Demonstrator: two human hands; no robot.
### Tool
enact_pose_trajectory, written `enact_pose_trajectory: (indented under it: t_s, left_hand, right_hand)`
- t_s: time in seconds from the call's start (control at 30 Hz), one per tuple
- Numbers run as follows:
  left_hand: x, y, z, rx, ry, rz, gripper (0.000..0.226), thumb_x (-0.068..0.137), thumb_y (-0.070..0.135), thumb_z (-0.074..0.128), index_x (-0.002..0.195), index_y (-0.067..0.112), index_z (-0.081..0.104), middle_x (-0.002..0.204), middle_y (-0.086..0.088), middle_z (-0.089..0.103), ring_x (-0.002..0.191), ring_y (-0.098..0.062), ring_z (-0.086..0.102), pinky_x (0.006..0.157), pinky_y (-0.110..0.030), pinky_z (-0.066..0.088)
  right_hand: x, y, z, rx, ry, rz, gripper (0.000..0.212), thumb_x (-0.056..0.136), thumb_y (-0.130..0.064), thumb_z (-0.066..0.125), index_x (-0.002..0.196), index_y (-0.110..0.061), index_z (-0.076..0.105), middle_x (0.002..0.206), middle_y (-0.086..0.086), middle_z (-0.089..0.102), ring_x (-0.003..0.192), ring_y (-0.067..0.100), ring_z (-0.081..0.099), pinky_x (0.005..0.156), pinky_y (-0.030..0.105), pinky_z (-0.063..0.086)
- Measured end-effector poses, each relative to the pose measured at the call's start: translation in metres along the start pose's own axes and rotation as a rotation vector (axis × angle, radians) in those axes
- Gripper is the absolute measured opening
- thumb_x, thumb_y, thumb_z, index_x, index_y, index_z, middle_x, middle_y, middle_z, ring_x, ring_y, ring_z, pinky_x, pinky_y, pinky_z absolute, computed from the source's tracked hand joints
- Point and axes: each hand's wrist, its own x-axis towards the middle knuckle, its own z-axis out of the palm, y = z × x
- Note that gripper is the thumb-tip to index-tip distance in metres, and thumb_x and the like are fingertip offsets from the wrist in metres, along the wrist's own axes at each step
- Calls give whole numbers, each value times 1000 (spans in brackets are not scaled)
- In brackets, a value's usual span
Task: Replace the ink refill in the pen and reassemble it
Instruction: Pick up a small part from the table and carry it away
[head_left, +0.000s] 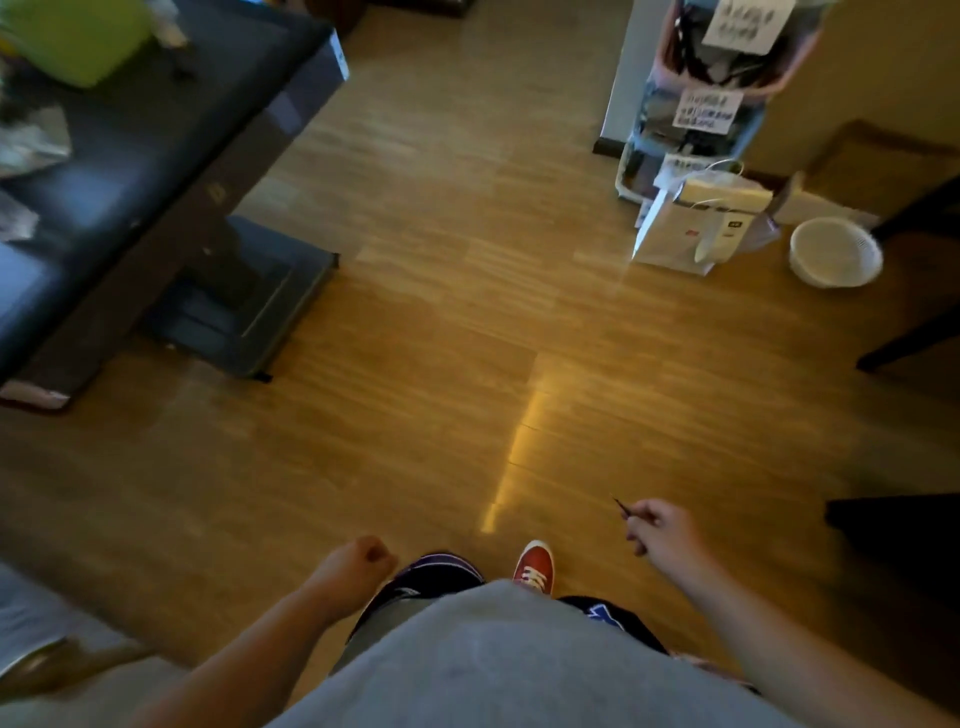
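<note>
Here, thin dark pen part (619, 505), blurred and too small to identify, pinched in fingers of right hand (658, 526), tip protruding up-left, held above wooden floor (467, 322). Left hand (358, 564) curled into a fist, contents not discernible. Red shoe (535, 565) between both hands. White bowl (835, 252) far right, on floor.

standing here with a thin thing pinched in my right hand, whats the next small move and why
Probably step to the dark table and bring both hands together over it. The right hand pinches only a thin dark stick, maybe the refill; the left hand is a closed fist, and no pen body shows.
</note>
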Motion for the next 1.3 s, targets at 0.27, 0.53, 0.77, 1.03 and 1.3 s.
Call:
enact_pose_trajectory:
  t_s: [0.27,0.53,0.77,1.03,1.3]
  left_hand:
    - [81,79,-63,84,-48,1,25,91,37,57,75,18,61,72,0,63,66,-13,57,60,-27,43]
    - [198,262,-152,259,-144,209,29,94,30,57,70,14,56,69,-8,58,58,-18,52,55,-26,40]
    - [235,466,-129,506,-244,485,24,93,24,58,70,15,59,73,-9,62,68,-23,59,64,-35,48]
    - [217,653,-22,683,-371,697,24,93,33,57,91,10,65,93,-14,69,88,-32,66,80,-44,53]
    - [204,732,23,787,-374,669,24,95,29,55,92,7,64,98,-17,69,92,-32,64,76,-35,48]
  right_hand:
    - [84,-80,-42,99,46,-9,20,97,-11,52,85,-22,63,79,2,66,66,19,60,58,31,45]
    - [111,-88,-122,324,279,218,18,97,-9,51,87,-9,65,76,9,63,61,17,56,54,25,39]
    - [84,-30,-158,662,478,401,16,95,-4,52,90,-4,68,75,14,62,62,20,54,54,26,41]
    - [88,51,-208,866,558,562,17,95,1,49,91,-1,65,75,17,61,62,20,52,50,23,40]
    - [123,71,-324,815,600,515,16,94,-7,53,90,-13,68,77,9,66,67,19,60,56,23,47]
